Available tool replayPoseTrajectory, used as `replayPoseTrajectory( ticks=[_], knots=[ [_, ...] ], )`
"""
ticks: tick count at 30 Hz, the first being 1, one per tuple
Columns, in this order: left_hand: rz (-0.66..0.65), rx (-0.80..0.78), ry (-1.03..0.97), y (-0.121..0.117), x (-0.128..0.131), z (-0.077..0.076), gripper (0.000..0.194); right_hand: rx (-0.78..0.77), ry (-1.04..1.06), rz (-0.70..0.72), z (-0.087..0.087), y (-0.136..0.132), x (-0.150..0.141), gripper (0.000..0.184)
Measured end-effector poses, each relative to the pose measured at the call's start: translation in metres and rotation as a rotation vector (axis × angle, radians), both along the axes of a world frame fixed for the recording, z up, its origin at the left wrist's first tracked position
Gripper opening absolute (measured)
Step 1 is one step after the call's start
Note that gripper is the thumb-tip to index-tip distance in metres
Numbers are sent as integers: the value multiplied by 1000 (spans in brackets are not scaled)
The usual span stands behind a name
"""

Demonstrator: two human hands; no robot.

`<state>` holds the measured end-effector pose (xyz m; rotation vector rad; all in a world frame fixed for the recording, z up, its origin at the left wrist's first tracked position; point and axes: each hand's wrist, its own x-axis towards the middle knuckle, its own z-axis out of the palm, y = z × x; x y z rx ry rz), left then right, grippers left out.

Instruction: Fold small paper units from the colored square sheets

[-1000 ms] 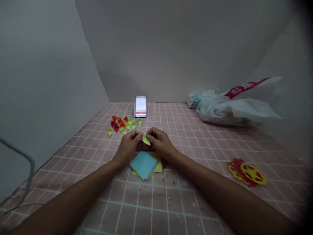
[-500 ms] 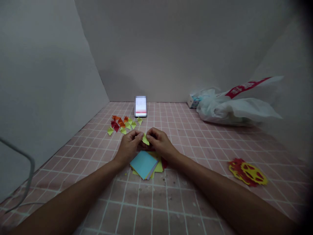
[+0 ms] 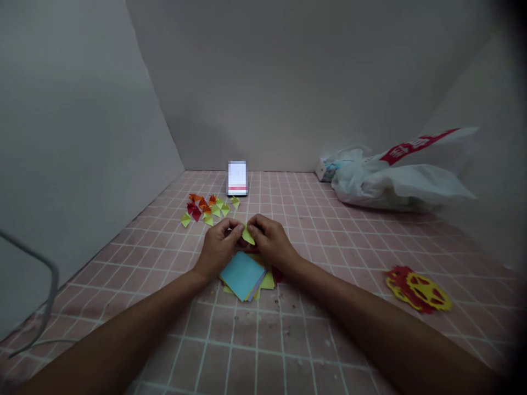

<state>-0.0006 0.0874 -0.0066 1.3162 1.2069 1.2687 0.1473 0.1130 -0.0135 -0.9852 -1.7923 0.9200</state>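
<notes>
My left hand (image 3: pixel 218 246) and my right hand (image 3: pixel 269 240) meet over the pink tiled floor, both pinching one small folded yellow-green paper piece (image 3: pixel 247 236) between their fingertips. Just below the hands lies a stack of coloured paper squares (image 3: pixel 242 276) with a light blue sheet on top. To the upper left, several small folded paper pieces (image 3: pixel 207 208) in orange, red and yellow-green lie scattered on the tiles.
A phone (image 3: pixel 237 178) stands lit against the back wall. A white plastic bag (image 3: pixel 395 176) lies at the back right. A red and yellow paper cutout (image 3: pixel 415 289) rests on the right. A grey cable (image 3: pixel 39 285) loops at the far left. Walls close in on three sides.
My fingers have shifted slightly on the yellow-green piece, which now sits a little more tucked between them. Everything else has stayed put.
</notes>
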Motion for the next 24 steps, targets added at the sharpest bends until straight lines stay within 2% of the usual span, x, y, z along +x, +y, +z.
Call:
replayPoseTrajectory(
  ticks=[9,12,16,20,24],
  knots=[
    [-64,-92,-178,3,1,-5,28,-141,137,76,-5,3,0,17],
    [-58,-80,-146,3,0,-4,28,-152,134,93,-4,3,0,18],
    [-33,-55,-63,2,1,1,25,-90,93,78,-3,3,0,18],
    [48,-15,16,1,2,3,22,-117,111,98,-2,1,-1,17],
    [46,12,-9,1,3,1,21,-125,113,113,-1,-1,-1,17]
  ],
)
